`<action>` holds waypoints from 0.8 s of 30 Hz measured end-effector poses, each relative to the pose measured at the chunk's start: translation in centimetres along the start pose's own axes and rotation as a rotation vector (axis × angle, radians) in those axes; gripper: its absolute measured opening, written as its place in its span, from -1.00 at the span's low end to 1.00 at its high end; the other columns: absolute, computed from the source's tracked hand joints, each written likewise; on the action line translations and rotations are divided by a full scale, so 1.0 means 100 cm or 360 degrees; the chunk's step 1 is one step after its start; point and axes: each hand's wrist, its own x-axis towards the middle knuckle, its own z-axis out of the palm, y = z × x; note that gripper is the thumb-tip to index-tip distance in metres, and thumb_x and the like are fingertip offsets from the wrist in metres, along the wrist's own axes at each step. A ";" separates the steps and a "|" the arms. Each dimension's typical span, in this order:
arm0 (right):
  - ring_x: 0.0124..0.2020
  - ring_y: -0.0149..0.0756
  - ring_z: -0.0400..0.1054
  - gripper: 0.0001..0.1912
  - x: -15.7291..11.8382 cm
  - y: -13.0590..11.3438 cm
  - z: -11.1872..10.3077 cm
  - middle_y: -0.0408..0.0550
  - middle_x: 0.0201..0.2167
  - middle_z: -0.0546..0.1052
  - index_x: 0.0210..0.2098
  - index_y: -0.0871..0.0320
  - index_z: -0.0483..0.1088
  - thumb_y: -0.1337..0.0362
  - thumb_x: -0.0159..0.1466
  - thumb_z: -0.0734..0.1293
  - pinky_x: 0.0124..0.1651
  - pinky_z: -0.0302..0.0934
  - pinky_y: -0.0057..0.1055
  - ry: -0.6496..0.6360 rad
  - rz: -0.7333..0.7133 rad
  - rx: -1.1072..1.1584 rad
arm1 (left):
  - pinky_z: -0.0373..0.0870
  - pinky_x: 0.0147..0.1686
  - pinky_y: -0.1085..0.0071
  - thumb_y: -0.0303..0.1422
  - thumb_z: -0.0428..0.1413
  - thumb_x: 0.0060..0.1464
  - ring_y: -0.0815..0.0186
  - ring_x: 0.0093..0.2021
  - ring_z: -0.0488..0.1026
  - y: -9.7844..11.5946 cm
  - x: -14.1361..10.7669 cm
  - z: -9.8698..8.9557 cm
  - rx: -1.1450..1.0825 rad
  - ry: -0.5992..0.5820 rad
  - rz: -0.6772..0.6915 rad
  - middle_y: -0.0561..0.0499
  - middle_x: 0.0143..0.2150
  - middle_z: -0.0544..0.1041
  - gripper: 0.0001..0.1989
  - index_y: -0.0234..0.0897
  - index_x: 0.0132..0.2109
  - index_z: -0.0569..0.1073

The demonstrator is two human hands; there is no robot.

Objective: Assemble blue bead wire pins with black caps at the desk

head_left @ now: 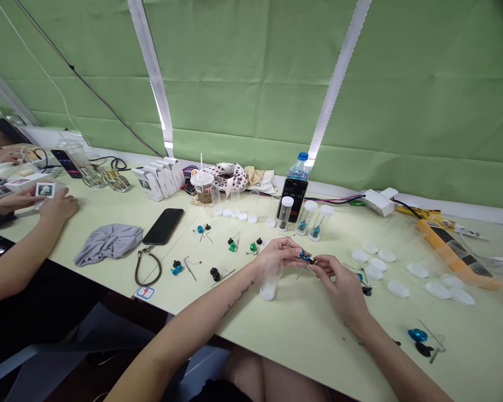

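Note:
My left hand [279, 254] pinches a small blue metal part [304, 255] above the table. From the right, the fingertips of my right hand [333, 273] close on a small black piece [312, 261] at the end of that blue part. Just below my left hand stands a clear tube [271, 279] with a white cap at its base. Beyond my hands are three capped clear tubes, one [302, 219] with a blue part inside. Blue and black parts [365, 285] with thin metal pins lie right of my right hand.
White discs [378, 264] and an orange-cased device [456, 254] lie at the right. Small part sets, a dark phone [163, 226], a grey cloth [109, 243] and a drink cup [202, 187] are leftward. Another person's hands [58, 204] hold a small box at far left.

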 end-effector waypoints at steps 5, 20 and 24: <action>-0.40 -0.29 0.44 -0.68 0.000 0.002 0.002 -0.07 -0.34 0.55 -0.19 0.08 0.31 -0.03 0.25 0.23 -0.31 0.32 -0.37 0.0011 -0.0017 0.0006 | 0.43 -0.07 0.18 -0.28 0.33 -0.19 0.20 -0.26 0.56 -0.001 0.001 -0.001 0.0004 -0.0011 0.0002 -0.19 -0.23 0.58 -0.63 -0.40 -0.30 0.40; -0.44 -0.27 0.44 -0.68 -0.001 -0.001 0.001 -0.09 -0.39 0.56 -0.24 0.07 0.33 -0.02 0.31 0.13 -0.36 0.27 -0.37 -0.0062 -0.0021 -0.0048 | 0.46 -0.09 0.17 -0.31 0.30 -0.12 0.16 -0.22 0.57 -0.003 0.000 -0.004 0.0000 -0.0091 -0.0049 -0.21 -0.18 0.57 -0.66 -0.38 -0.26 0.37; -0.42 -0.24 0.45 -0.67 -0.001 0.001 0.002 -0.08 -0.40 0.57 -0.24 0.07 0.33 -0.02 0.32 0.11 -0.37 0.26 -0.36 -0.0090 -0.0013 -0.0048 | 0.47 -0.13 0.17 -0.30 0.28 -0.09 0.12 -0.23 0.57 -0.003 0.001 -0.005 0.0002 -0.0122 -0.0096 -0.23 -0.15 0.56 -0.66 -0.37 -0.24 0.35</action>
